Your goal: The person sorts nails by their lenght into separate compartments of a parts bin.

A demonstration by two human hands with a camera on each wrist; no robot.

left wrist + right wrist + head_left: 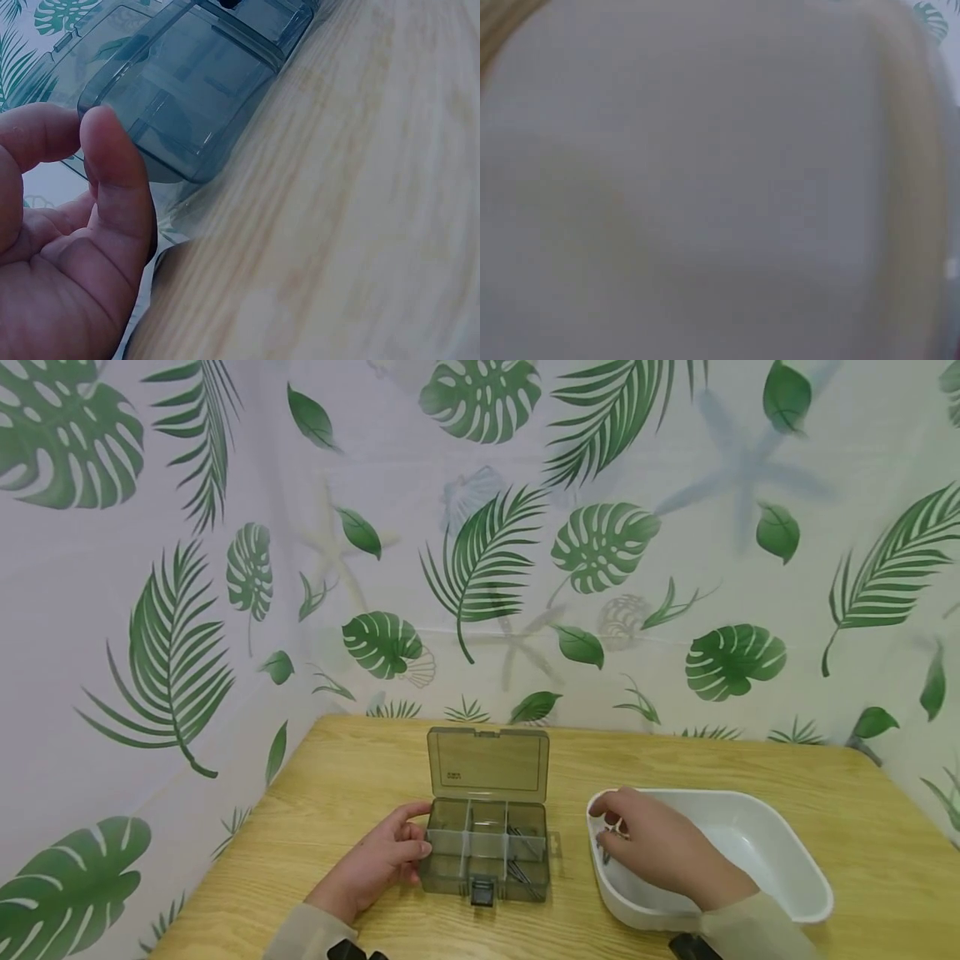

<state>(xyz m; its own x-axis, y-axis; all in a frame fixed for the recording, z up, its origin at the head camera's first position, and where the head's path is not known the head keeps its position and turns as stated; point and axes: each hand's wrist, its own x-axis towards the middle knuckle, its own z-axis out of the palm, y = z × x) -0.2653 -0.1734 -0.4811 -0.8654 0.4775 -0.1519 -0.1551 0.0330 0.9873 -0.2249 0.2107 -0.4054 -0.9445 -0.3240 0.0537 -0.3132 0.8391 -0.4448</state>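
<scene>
A see-through grey compartment box [447,876] stands on the table with its lid [487,764] raised at the back. Dark, thin metal pieces [522,878] lie in its right-hand compartments. My left hand [382,860] holds the box by its left side; in the left wrist view the thumb [112,150] presses on a corner. Over the left part of a white basin [750,835], my right hand [660,843] pinches small metal pieces [606,853], too small to tell their kind. The right wrist view is blurred and does not show the fingers.
The wooden table [337,777] carries the box and, to its right, the basin. A leaf-patterned cloth [510,685] hangs behind the table and along its left side. The basin's raised rim [821,906] stands between the right forearm and the table.
</scene>
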